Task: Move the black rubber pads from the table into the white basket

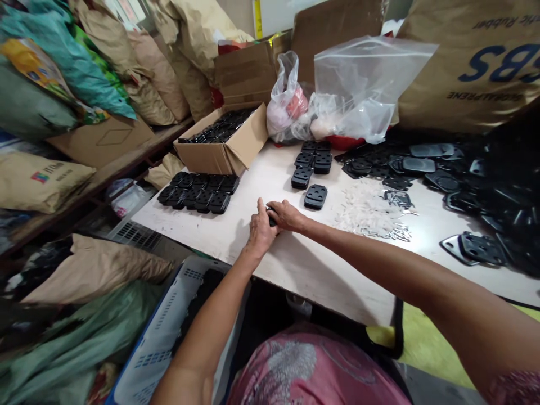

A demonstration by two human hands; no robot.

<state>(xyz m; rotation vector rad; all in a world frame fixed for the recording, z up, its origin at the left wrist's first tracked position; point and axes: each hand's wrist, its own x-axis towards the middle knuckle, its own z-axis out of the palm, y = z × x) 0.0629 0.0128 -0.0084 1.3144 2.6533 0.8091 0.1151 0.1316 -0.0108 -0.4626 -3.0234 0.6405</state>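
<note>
Over the middle of the table, my left hand and my right hand meet around a small black plastic piece. Fingers of both hands are closed on it and hide most of its shape. Just beyond them lies a short stack of black plates with holes, and more such stacks stand behind it. To the left, stacked black plates form tight rows. Right of my hands a heap of small clear pieces is spread out, with small metal-looking bits at its edge.
A cardboard box full of black parts stands at the back left. Behind are clear plastic bags. Loose black parts pile up on the right. Below the table's front edge sits a blue-and-white crate; sacks line the left.
</note>
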